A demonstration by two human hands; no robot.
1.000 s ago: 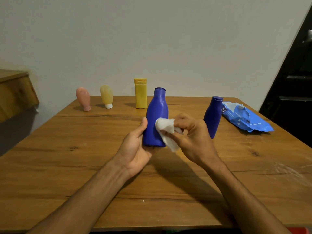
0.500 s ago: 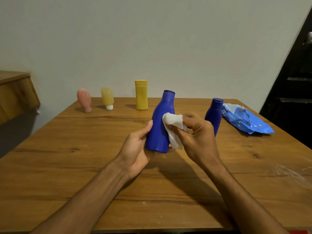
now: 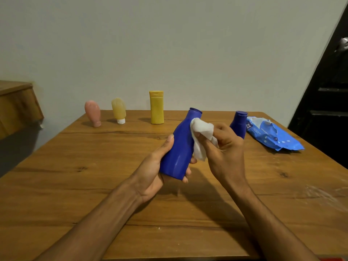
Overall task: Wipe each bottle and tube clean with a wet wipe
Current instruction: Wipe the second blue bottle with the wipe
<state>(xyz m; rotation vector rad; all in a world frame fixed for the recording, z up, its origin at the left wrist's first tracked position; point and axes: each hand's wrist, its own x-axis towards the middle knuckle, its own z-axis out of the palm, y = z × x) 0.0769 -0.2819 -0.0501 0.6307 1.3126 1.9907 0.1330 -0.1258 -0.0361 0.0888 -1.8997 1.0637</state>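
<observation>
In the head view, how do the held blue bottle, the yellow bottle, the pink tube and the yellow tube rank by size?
1. held blue bottle, though it is nearest the camera, so this is unsure
2. yellow bottle
3. pink tube and yellow tube: they look alike, so no ranking

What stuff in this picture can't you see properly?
All in the head view:
1. The second blue bottle: its lower part is hidden behind the right hand.
2. The left hand: most of its fingers are behind the held blue bottle; only the tips show.
3. The wipes pack: its print is too small to read.
4. The wet wipe: part is tucked under the right hand.
</observation>
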